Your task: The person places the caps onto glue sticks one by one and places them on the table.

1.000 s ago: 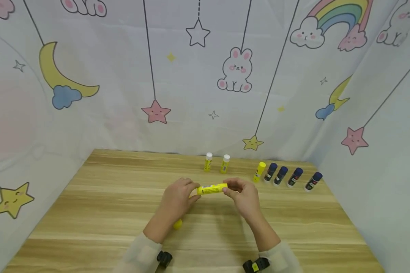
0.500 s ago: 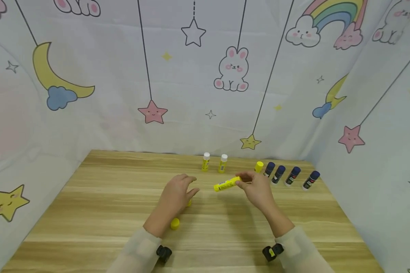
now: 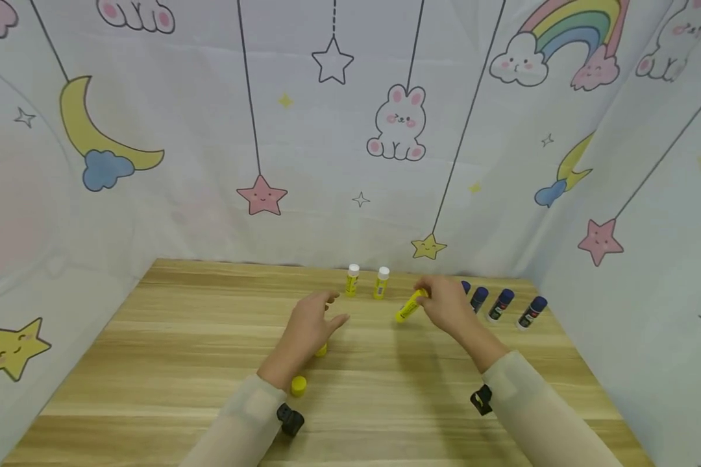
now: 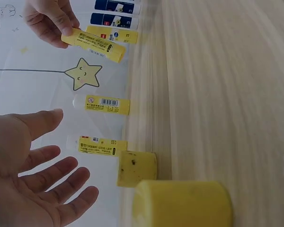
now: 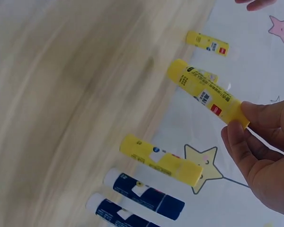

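My right hand (image 3: 446, 305) pinches a yellow glue stick (image 3: 410, 307) by its capped end, tilted and held above the table. In the right wrist view the glue stick (image 5: 206, 92) shows its label, with thumb and fingertips at the cap. My left hand (image 3: 309, 331) holds nothing; its fingers are spread and relaxed in the left wrist view. Below the left hand, two yellow caps stand on the table: one cap (image 3: 298, 386) near the wrist and another cap (image 3: 321, 350) partly hidden by the hand.
Two yellow glue sticks with white caps, one (image 3: 352, 281) left of the other (image 3: 381, 283), stand at the back of the wooden table (image 3: 181, 337). Navy-capped glue sticks (image 3: 500, 305) stand in a row at right. Another all-yellow glue stick (image 5: 161, 160) stands beside them.
The left hand has let go of the yellow glue stick. The right hand has carried it right and toward the back row, tilting it more upright. The left hand stays near the middle.
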Demonstrator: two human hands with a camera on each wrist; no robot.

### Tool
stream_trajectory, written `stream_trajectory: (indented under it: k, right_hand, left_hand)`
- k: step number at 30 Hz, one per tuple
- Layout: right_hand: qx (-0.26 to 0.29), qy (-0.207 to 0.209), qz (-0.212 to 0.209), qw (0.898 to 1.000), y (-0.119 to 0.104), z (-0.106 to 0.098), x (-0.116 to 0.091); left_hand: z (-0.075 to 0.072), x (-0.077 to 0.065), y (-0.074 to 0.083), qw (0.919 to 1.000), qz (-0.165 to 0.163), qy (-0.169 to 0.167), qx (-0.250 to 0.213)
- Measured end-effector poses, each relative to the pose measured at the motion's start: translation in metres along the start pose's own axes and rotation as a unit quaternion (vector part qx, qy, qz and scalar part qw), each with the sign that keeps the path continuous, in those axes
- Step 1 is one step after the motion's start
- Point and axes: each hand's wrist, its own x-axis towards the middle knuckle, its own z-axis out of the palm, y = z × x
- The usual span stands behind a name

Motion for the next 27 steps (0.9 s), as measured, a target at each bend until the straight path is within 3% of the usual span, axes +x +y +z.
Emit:
stream_trajectory:
  k: [7,18,27]
  right_hand:
    - [-0.035,-0.051,0.012,0.998,0.003,-0.002,0.016]
    - [-0.122,-0.074,-0.027,0.989,0.011,-0.002,0.03]
    - [-0.128,-0.081,-0.026,0.988,0.018,0.003,0.039]
  left_hand:
    - [0.008,0.008,-0.003,0.9954,-0.057,-0.011,-0.076]
    - [0.015,0.025,0.001,0.9867,-0.105,-0.018,-0.123]
    - [0.028,0.042,-0.001,0.9798,-0.137,-0.009,-0.146]
